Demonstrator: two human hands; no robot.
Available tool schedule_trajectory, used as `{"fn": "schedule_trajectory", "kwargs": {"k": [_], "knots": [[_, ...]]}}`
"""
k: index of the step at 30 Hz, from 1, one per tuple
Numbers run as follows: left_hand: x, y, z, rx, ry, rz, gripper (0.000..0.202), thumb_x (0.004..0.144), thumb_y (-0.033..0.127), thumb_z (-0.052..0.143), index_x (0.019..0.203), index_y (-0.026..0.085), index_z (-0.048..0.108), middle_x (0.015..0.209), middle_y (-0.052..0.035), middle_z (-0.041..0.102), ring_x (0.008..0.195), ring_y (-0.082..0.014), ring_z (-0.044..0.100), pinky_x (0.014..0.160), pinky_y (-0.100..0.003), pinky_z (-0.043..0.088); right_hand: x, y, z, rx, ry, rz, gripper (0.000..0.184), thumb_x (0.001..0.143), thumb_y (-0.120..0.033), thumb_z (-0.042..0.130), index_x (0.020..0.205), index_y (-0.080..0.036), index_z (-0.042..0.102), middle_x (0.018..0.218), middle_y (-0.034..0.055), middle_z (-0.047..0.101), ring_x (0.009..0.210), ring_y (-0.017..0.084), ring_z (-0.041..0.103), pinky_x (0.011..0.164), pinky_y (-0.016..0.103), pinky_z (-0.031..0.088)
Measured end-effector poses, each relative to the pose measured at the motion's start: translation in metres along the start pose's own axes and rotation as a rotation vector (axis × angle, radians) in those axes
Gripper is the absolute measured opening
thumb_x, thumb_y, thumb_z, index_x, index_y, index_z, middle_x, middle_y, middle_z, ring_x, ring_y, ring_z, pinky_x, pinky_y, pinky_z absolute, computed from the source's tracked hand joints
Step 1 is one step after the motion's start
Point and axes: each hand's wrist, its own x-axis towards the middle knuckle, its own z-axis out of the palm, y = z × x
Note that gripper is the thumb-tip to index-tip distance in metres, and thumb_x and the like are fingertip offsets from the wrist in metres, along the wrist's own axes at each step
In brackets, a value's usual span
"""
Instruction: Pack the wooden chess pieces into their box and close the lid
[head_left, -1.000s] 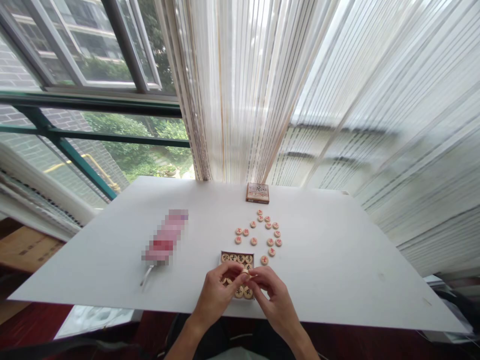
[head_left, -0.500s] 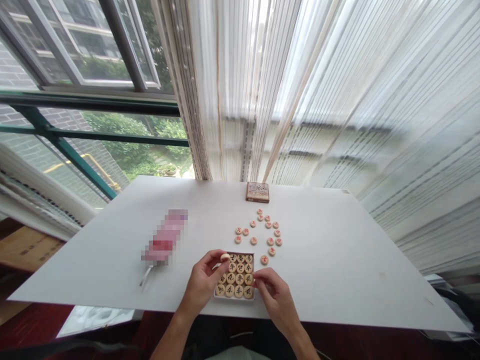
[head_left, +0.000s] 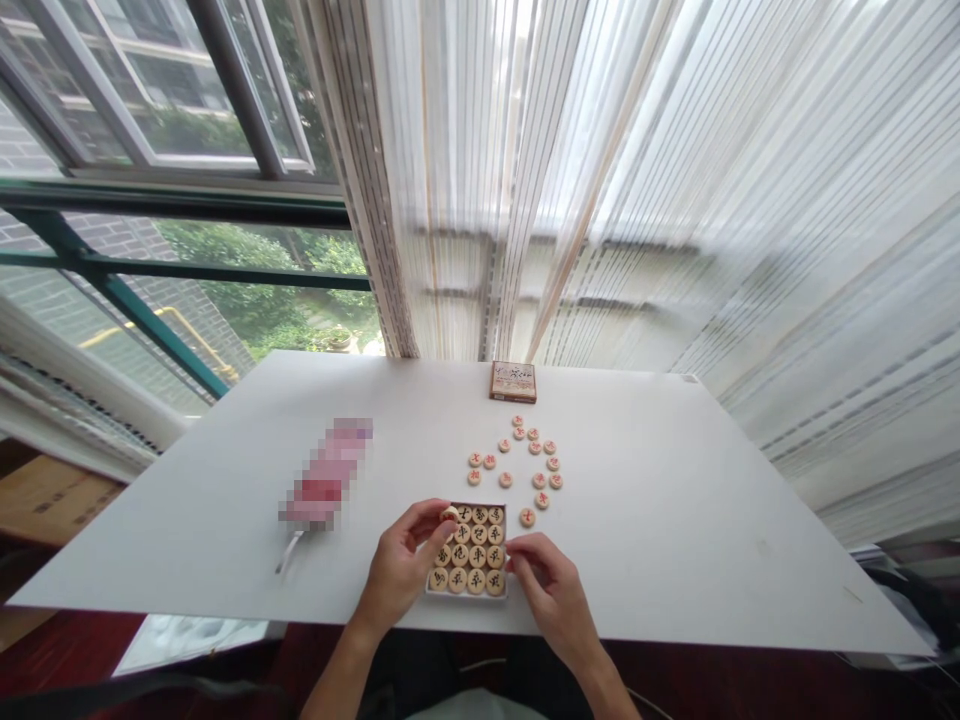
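A small open box [head_left: 504,550] near the table's front edge holds several round wooden chess pieces with black characters. My left hand [head_left: 401,565] is at the box's left side, its thumb and fingers pinched on one piece [head_left: 449,513] over the box's top left corner. My right hand [head_left: 551,585] rests at the box's right edge, fingers curled against its wall. Several loose pieces with red characters [head_left: 525,465] lie on the table beyond the box.
The white table [head_left: 675,520] stands against a window with striped sheer curtains [head_left: 600,200]. The box's brown lid [head_left: 513,381] lies at the far edge. A pink blurred object [head_left: 326,475] with a strap lies to the left.
My hands, joined over the middle of the box a second ago, have parted. The left hand carried one piece to the box's top left corner. The right hand moved to the box's right edge.
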Motion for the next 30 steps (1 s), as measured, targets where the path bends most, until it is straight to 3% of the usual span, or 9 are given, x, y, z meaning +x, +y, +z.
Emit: {"fn": "schedule_trajectory", "kwargs": {"k": [8,13,22,30], "knots": [[0.005,-0.004,-0.011,0.032,0.065,0.042,0.027,0.087,0.038,0.069,0.105,0.019,0.062,0.099,-0.0059,0.074,0.095,-0.0213,0.072,0.090,-0.035,0.059,0.001,-0.003,0.000,0.010,0.001,0.016,0.023,0.093,-0.042,0.059,0.095,-0.022,0.071,0.089,0.0071,0.070,0.080,0.022,0.068,0.074,0.031,0.057],[0.006,0.000,-0.014,0.218,0.063,0.090,0.023,0.087,0.038,0.068,0.101,0.020,0.067,0.099,-0.0046,0.074,0.091,-0.0203,0.072,0.086,-0.032,0.059,0.000,-0.002,-0.001,0.012,-0.012,0.011,0.021,0.094,-0.039,0.059,0.097,-0.021,0.070,0.091,0.0076,0.070,0.080,0.022,0.068,0.074,0.032,0.057],[0.012,0.006,-0.016,0.509,-0.069,0.291,0.016,0.093,0.035,0.063,0.102,0.024,0.069,0.099,-0.0023,0.070,0.086,-0.0174,0.065,0.079,-0.031,0.055,0.000,0.007,-0.003,0.000,-0.044,0.008,0.018,0.097,-0.034,0.056,0.101,-0.022,0.068,0.095,0.0070,0.069,0.084,0.022,0.068,0.078,0.032,0.056],[0.020,-0.002,-0.020,0.632,-0.164,0.358,0.012,0.093,0.031,0.062,0.102,0.028,0.070,0.099,-0.0022,0.068,0.099,-0.0208,0.061,0.089,-0.036,0.053,-0.002,0.007,-0.004,-0.009,-0.030,0.001,0.016,0.096,-0.032,0.057,0.100,-0.022,0.069,0.095,0.0065,0.070,0.084,0.022,0.068,0.078,0.031,0.056]]}}
